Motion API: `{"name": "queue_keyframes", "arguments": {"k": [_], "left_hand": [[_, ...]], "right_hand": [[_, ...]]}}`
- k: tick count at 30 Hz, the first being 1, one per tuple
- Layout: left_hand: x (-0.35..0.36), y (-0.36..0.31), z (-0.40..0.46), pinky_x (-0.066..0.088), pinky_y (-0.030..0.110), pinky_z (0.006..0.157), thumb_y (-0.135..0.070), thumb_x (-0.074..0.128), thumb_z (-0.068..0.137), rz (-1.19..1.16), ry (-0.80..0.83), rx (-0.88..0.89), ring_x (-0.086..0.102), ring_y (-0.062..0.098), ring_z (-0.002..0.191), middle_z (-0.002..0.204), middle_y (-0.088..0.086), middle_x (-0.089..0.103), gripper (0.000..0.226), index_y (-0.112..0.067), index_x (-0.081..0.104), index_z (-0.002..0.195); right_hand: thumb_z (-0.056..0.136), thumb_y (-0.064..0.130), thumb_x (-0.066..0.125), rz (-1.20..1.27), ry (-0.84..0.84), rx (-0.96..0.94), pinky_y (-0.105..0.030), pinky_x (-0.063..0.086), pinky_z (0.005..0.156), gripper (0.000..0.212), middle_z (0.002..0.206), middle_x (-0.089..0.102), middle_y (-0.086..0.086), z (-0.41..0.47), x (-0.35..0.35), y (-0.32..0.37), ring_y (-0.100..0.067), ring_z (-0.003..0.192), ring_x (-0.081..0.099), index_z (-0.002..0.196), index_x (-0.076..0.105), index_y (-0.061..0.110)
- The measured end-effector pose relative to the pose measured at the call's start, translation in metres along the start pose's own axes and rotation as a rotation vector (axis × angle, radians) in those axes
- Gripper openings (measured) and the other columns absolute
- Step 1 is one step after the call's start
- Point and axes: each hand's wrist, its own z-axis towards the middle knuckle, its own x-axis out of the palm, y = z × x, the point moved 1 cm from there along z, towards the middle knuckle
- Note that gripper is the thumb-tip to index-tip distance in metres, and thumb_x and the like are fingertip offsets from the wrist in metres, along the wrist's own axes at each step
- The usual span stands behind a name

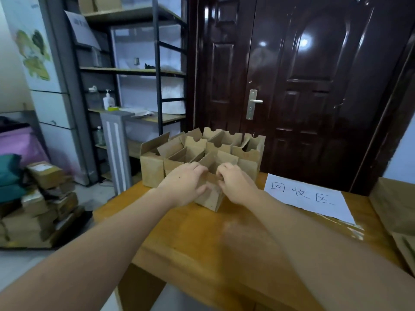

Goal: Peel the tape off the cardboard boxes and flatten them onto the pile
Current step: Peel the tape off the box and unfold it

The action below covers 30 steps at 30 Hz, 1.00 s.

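A person's two bare hands work on a small cardboard box [211, 195] standing at the center of the frame, on the far part of a wooden table [224, 239]. The left hand [184, 182] lies over the box's left side, fingers together and curled over its top edge, thumb against the near face. The right hand [233, 184] sits at the box's upper right edge, its fingers bent in tight as if pinching something at the rim; whether that is tape cannot be told through the blur.

Directly behind the hands, a cluster of open cardboard boxes [202, 149] stands upright with flaps raised, touching one another. To the right, a white paper sign [307, 196] with handwritten characters lies flat on the table. Brown cardboard sheets [395, 205] rest at the right edge of the frame.

A dark door [303, 86] with a silver handle fills the upper right. A metal shelf rack [134, 70] stands in the upper left, and stacked parcels [38, 203] sit on the floor at the left.
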Motion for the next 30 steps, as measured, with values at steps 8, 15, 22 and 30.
{"name": "queue_keyframes", "arguments": {"k": [8,15,22,30], "left_hand": [[0.015,-0.044,-0.005,0.02,0.039,0.124,-0.059,0.057,0.096,0.115,0.026,0.056,0.036,0.02,0.144,0.155,0.0,0.042,0.069,-0.021,0.042,0.152],[0.04,-0.112,-0.016,0.024,0.039,0.123,-0.048,0.05,0.104,0.048,0.051,0.091,0.04,0.022,0.142,0.151,0.001,0.049,0.057,-0.027,0.036,0.155],[0.061,-0.178,-0.023,0.052,0.033,0.103,-0.028,0.058,0.103,-0.185,0.075,0.051,0.055,0.022,0.129,0.148,0.0,0.047,0.053,-0.033,0.038,0.153],[0.073,-0.226,-0.027,0.054,0.037,0.1,-0.032,0.057,0.104,-0.092,0.004,0.107,0.058,0.026,0.118,0.129,0.006,0.057,0.049,-0.033,0.04,0.151]], "right_hand": [[0.095,0.017,0.053,0.068,-0.011,-0.01,-0.038,0.045,0.074,0.016,0.099,0.053,0.007,-0.072,-0.028,-0.042,-0.019,0.101,0.051,0.084,0.043,0.025],[0.099,0.025,0.055,0.153,-0.038,0.166,-0.033,0.045,0.084,0.01,0.111,0.058,0.012,-0.153,-0.059,-0.086,-0.014,0.107,0.052,0.109,0.058,0.026],[0.094,0.035,0.071,0.419,-0.01,0.476,-0.027,0.04,0.1,0.064,0.143,0.054,0.007,-0.226,-0.059,-0.104,-0.015,0.133,0.049,0.15,0.043,0.023],[0.062,0.033,0.097,0.822,-0.162,0.632,-0.023,0.044,0.094,0.093,0.12,0.053,0.02,-0.251,-0.027,-0.104,-0.007,0.119,0.05,0.132,0.036,0.035]]}}
